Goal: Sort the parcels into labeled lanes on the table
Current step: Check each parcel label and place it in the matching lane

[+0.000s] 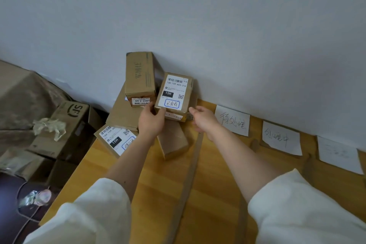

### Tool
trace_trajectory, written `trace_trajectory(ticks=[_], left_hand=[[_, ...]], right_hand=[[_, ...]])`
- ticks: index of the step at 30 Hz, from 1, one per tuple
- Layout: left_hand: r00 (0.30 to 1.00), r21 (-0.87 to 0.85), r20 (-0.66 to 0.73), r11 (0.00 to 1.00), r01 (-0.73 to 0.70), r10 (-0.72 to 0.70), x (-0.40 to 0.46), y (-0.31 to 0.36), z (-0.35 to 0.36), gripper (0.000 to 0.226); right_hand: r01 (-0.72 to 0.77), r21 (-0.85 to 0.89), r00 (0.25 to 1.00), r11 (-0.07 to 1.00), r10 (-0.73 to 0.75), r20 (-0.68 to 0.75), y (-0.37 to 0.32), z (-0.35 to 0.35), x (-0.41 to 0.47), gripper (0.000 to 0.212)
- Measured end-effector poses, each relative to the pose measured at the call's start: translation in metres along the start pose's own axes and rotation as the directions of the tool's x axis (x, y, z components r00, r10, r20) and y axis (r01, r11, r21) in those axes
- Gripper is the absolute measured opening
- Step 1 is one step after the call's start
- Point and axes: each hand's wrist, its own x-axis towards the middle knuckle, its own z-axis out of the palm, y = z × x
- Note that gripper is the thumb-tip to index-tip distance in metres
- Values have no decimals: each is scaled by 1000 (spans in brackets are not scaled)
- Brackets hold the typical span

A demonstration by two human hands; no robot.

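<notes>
A small cardboard parcel (174, 93) with a white shipping label and a blue-circled handwritten note is lifted above a pile of parcels at the table's far left. My left hand (151, 120) grips its near left corner, and my right hand (204, 118) holds its right side. Beneath it lie a plain brown parcel (172, 140), a labeled parcel (116, 139) and a tall box (139, 77) resting on a larger flat box (120, 114). Three paper lane labels (232, 120) (281, 137) (338, 154) sit along the wall.
Brown tape strips (190, 180) divide the wooden table (213, 200) into lanes. Left of the table, larger cardboard boxes (67, 123) with crumpled plastic wrap (49, 128) stand on the floor. The wall runs right behind the parcels.
</notes>
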Motion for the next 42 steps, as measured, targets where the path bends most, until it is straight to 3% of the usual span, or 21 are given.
trace_trajectory(ticks=[5,10,17,26,33,42], left_hand=[[1000,13,5,1000,-1,1,7,2,7,45],[1000,-10,-23,1000,-15,15,9,2,10,41],[1000,-201,-17,980,0,-4,-11,8,16,43],[996,-313,79,950,-3,29,-54,9,19,41],[986,-349,167,936,46,14,-86,-1,22,26],[892,-323,450,939,118,43,-134,-11,33,66]], right_hand=[[-39,33,999,999,39,-2,-3,18,7,58],[-8,90,1000,996,10,-23,-1,26,9,46],[101,257,992,961,-77,-104,2,16,-3,46],[101,439,993,893,-61,-106,32,-9,-26,48],[109,597,994,795,-70,-87,64,-34,-56,45],[114,675,992,729,-42,-122,103,-65,-106,26]])
